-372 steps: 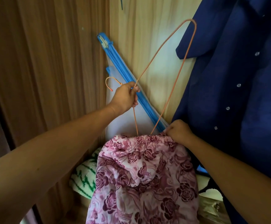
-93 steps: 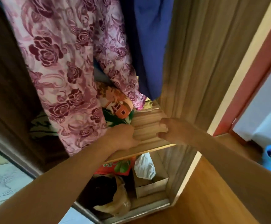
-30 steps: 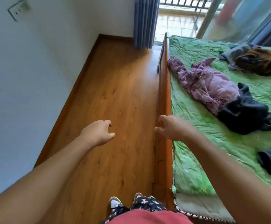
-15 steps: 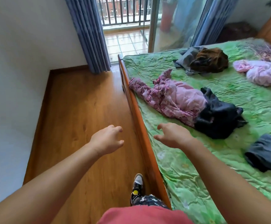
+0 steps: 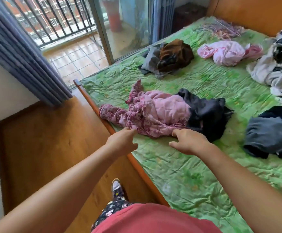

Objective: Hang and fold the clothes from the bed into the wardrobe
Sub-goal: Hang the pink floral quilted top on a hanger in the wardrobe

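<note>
Since the pink floral garment (image 5: 155, 115) lies nearest the edge of the bed (image 5: 187, 174) at mid-frame, my left hand (image 5: 121, 142) and right hand (image 5: 189, 142) reach for it, fingers loose, empty.

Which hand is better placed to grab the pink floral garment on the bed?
Left, marginally: the left hand has fingertips at the near edge of the pink garment; the right hand hovers open, seemingly just short, nearer the black garment.

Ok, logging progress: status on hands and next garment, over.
Left hand and right hand open, empty, at near edge of pink floral garment. It lies on the bed, not yet gripped. Black garment lies against it.
</note>
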A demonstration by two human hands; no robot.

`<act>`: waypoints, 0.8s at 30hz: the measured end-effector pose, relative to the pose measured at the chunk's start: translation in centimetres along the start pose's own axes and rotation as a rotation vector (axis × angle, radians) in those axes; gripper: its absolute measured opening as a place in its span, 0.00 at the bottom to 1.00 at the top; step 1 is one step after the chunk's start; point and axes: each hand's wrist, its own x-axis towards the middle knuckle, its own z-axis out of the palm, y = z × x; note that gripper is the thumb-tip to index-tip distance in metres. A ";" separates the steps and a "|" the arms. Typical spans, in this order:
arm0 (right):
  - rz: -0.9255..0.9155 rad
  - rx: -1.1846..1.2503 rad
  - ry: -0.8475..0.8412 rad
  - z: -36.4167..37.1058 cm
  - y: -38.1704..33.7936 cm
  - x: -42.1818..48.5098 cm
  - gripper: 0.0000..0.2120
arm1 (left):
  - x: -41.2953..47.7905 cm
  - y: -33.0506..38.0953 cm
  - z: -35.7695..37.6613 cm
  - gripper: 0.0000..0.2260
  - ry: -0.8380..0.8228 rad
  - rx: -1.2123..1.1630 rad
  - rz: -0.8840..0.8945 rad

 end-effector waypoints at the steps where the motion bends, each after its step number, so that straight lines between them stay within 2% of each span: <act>1: 0.036 0.018 -0.008 0.0 0.4 0.9 0.26 | 1.9 0.0 -0.4 0.23 -0.019 0.018 0.043; 9: 0.378 0.178 -0.036 -0.3 1.2 9.2 0.25 | 17.6 -1.9 -2.4 0.24 -0.152 0.135 0.373; 14: 0.551 0.262 -0.095 0.1 0.1 13.9 0.23 | 24.8 -4.2 -2.8 0.27 -0.288 0.196 0.471; 19: 0.633 0.318 -0.129 2.7 1.9 17.9 0.19 | 31.1 -4.2 -0.4 0.25 -0.379 0.269 0.530; 24: 0.607 0.324 -0.143 9.0 6.0 23.2 0.20 | 36.5 -2.9 6.7 0.24 -0.412 0.328 0.514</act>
